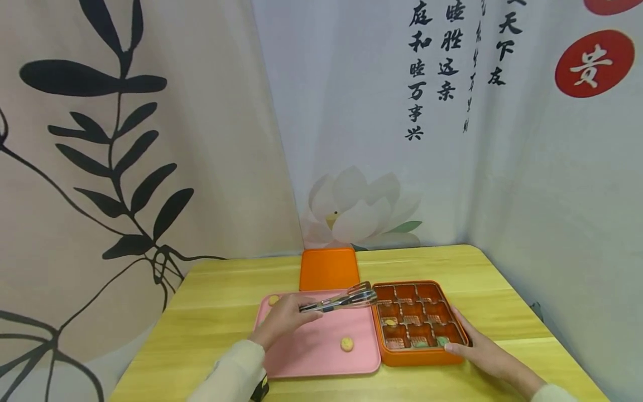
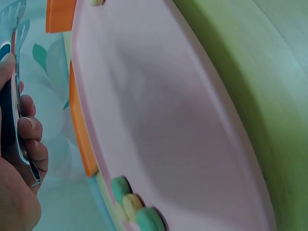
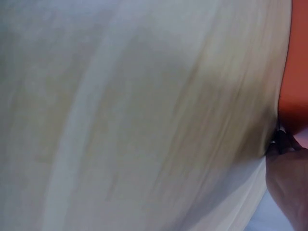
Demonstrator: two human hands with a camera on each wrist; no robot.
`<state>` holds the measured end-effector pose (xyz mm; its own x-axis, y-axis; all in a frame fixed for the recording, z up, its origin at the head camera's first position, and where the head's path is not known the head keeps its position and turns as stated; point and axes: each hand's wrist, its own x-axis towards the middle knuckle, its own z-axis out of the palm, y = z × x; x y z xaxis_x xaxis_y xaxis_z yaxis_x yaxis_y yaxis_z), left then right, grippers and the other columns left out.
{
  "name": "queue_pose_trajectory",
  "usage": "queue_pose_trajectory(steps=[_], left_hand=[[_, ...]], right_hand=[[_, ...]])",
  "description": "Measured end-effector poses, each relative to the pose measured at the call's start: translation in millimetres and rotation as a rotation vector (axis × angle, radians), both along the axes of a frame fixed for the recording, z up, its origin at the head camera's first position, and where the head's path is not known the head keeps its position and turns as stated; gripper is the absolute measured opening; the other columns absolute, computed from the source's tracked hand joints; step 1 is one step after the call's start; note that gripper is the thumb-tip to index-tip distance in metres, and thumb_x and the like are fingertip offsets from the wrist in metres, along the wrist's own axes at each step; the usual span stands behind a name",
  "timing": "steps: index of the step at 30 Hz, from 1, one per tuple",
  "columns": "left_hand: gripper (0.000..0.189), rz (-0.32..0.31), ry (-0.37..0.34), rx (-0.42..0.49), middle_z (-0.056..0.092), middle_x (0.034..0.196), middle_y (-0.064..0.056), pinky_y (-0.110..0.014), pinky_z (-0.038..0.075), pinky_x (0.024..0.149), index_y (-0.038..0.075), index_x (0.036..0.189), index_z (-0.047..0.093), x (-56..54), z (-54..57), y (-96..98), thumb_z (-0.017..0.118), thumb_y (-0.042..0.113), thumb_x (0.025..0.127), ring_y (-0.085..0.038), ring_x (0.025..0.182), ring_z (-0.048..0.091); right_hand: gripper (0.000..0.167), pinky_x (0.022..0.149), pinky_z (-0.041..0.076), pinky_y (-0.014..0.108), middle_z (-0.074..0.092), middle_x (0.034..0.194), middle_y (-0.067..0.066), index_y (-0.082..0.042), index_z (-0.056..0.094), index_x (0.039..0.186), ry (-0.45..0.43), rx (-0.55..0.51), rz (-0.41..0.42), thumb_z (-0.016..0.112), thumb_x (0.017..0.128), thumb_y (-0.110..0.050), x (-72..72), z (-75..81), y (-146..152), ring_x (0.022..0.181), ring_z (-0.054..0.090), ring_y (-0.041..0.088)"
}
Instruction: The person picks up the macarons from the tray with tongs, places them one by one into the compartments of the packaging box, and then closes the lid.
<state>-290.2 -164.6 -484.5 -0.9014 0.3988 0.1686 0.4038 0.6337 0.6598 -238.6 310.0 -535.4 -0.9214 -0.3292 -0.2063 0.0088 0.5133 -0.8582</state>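
Note:
My left hand (image 1: 288, 318) grips metal tongs (image 1: 339, 301) above a pink tray (image 1: 316, 365). The tong heads reach the left edge of an orange box (image 1: 422, 357); no item shows between them. With the thumb at its front right corner and fingers along its side, my right hand (image 1: 484, 352) holds the box. Its divided insert has a yellow macaron (image 1: 390, 322) and green pieces (image 1: 442, 340) in its lower compartments. A yellow macaron (image 1: 346, 344) lies on the tray. Green macarons (image 2: 150, 219) and yellow ones cluster at a tray end in the left wrist view.
Behind the tray lies a flat orange lid (image 1: 329, 268). Everything stands on a yellow wood-grain table (image 1: 216, 301). Printed curtains (image 1: 221, 139) rise along the table's back and right sides.

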Motion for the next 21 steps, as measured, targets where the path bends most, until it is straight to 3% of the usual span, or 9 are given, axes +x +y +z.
queue_pose_trajectory(steps=[10,17,21], left_hand=[[0.024,0.021,0.048,-0.022,0.070,0.082,0.012,-0.023,0.038,0.053,0.021,0.103,0.078,4.3,-4.8,-23.5,0.078,0.038,0.086,-0.003,0.056,0.044],[0.030,0.077,0.005,-0.057,0.070,0.090,0.007,-0.021,0.038,0.054,0.019,0.108,0.077,9.5,-7.8,-38.2,0.078,0.039,0.085,-0.004,0.061,0.045],[0.032,0.066,-0.004,-0.054,0.070,0.093,0.001,-0.021,0.038,0.051,0.016,0.106,0.078,13.9,-11.6,-47.9,0.078,0.040,0.085,-0.005,0.059,0.044]], right_hand=[[0.091,0.102,0.014,0.076,-0.009,0.159,0.030,-0.015,-0.013,0.158,0.013,0.006,-0.010,0.056,0.102,-0.036,2.0,-4.5,0,0.140,0.001,0.058],[0.090,0.102,0.013,0.077,-0.011,0.160,0.028,-0.016,-0.014,0.158,0.008,-0.010,-0.008,0.055,0.102,-0.035,2.9,1.6,0,0.140,-0.002,0.058],[0.090,0.102,0.014,0.076,-0.012,0.160,0.029,-0.015,-0.014,0.158,0.026,-0.026,0.011,0.055,0.103,-0.033,2.7,5.5,-2,0.140,-0.001,0.058]])
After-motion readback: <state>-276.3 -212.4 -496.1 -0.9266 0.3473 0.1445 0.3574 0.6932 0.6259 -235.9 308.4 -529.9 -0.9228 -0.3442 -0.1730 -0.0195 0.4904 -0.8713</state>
